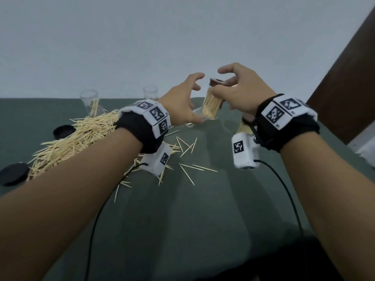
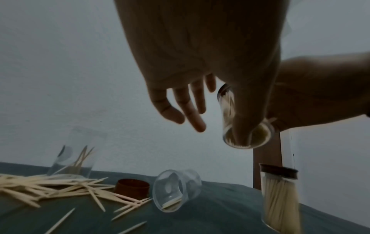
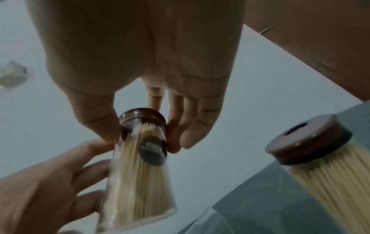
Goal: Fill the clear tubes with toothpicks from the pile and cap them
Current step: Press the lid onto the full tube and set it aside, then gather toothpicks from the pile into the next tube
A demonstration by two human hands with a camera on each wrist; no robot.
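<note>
Two hands meet at a full tube above the bench

Two dark caps lie at the far left of the green bench: one cap at about 8 o'clock in the head view, a second cap further back at 9 o'clock. Between and beyond them spreads the toothpick pile, with stray toothpicks scattered toward the centre. Behind the pile, at about 10 o'clock, an upright clear tube holds only a few toothpicks, and another empty tube stands further right by the wall. From the left wrist view, a brown cap sits at the edge of the pile, just beside a clear tube lying on its side with a few toothpicks inside.

Near 12 o'clock, the left hand is raised off the bench with its fingers spread and loosely curved; its thumb lies against the bottom of the filled tube, and I cannot tell whether it truly grips. That tube is packed with toothpicks, tilted, and held in the air. The right hand pinches its brown lid between thumb and fingers.

Furthest right, under the right wrist, a capped tube full of toothpicks stands on the bench.
</note>
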